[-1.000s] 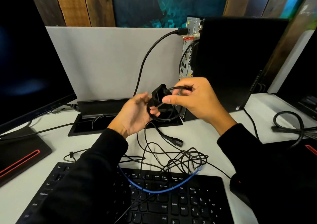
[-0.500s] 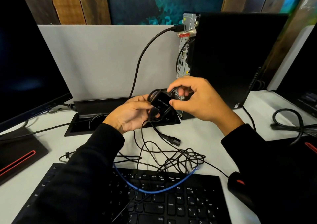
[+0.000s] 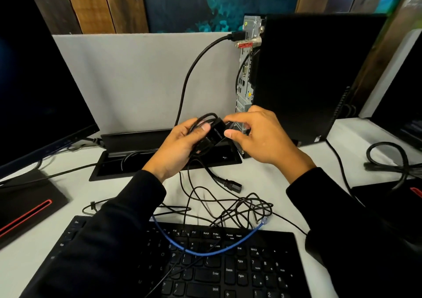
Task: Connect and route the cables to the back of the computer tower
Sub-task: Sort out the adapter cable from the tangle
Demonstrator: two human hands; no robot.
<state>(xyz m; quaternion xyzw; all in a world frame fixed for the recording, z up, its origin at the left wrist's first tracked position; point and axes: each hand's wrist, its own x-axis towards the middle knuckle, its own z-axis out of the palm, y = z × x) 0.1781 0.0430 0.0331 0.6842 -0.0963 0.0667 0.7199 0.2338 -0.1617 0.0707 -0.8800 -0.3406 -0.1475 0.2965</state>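
Desk, 12 o'clock | left hand [image 3: 180, 147] grips adapter [image 3: 215, 135] and looped lead; right hand [image 3: 258, 135] pinches its end | tower [image 3: 319, 74] at 1 o'clock, ports just behind | advice: free loops first, seat plug square.

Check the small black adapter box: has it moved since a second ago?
Yes. The adapter box sits slightly lower against the computer tower, flatter, held between left hand and right hand.

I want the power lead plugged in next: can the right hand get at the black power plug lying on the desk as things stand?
Probably yes, once freed. The right hand is pinching the black adapter; the power plug lies uncovered on the desk just below it, beside the loose cable tangle.
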